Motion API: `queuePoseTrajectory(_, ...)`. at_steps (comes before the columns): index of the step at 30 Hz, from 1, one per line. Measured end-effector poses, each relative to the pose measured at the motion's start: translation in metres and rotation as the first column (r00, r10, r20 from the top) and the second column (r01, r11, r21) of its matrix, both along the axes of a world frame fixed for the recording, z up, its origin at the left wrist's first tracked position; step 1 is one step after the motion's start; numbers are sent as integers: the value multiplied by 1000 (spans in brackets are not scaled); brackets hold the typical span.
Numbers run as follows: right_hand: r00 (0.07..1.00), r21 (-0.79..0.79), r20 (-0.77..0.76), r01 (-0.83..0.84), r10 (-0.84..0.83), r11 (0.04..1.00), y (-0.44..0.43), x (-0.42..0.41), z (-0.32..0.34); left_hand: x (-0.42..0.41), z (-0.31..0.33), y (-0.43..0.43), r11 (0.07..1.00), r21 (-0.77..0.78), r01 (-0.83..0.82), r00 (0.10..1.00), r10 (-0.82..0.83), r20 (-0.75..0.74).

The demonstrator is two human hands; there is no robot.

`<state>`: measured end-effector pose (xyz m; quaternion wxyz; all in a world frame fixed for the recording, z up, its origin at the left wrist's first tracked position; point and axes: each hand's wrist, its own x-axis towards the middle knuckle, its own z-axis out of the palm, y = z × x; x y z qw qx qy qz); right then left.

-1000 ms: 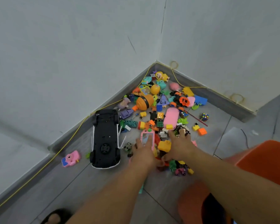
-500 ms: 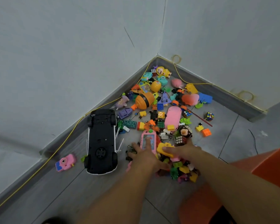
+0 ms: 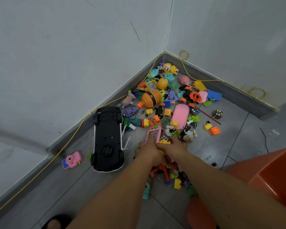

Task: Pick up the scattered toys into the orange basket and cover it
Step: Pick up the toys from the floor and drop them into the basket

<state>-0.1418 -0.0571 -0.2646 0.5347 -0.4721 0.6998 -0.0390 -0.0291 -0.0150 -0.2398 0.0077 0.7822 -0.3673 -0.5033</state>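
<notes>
Both hands press side by side into the near edge of a heap of glossy plastic toys [image 3: 168,103] spread over the grey tiled floor [image 3: 238,146] in a room corner. The left hand [image 3: 149,150] lies on a flat pink phone-shaped toy [image 3: 153,134]; the right hand [image 3: 173,147] cups small blocks, though what either grips I cannot tell. The smooth orange basket [image 3: 271,176] stands at the lower right. An upturned black car [image 3: 108,139] lies left.
</notes>
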Motion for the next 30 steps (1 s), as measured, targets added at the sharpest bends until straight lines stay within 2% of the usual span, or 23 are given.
queuePoseTrajectory(8,975,32,184,120,-124,992,26,0,10,3,5,20,993,-116,-17,989,-1,-151)
queuePoseTrajectory(12,952,37,242,186,-189,982,44,6,19,1,3,33,964,-199,-175,960,122,-251)
queuePoseTrajectory(15,945,20,274,181,-179,983,49,9,31,4,-5,40,918,-260,-300,915,199,-351)
queuePoseTrajectory(18,951,-54,280,154,-133,987,51,14,42,11,-60,36,866,-257,-430,827,263,-496)
queuePoseTrajectory(20,949,-83,293,143,-113,986,54,18,51,13,-74,35,828,-273,-490,792,292,-536)
queuePoseTrajectory(24,931,-120,347,163,-113,979,65,19,86,11,8,52,792,-351,-500,808,281,-517)
queuePoseTrajectory(26,927,-151,364,155,-91,976,69,17,108,8,36,56,770,-427,-475,845,262,-466)
queuePoseTrajectory(30,909,-161,406,173,-94,972,86,8,160,-1,91,63,748,-494,-443,854,184,-487)
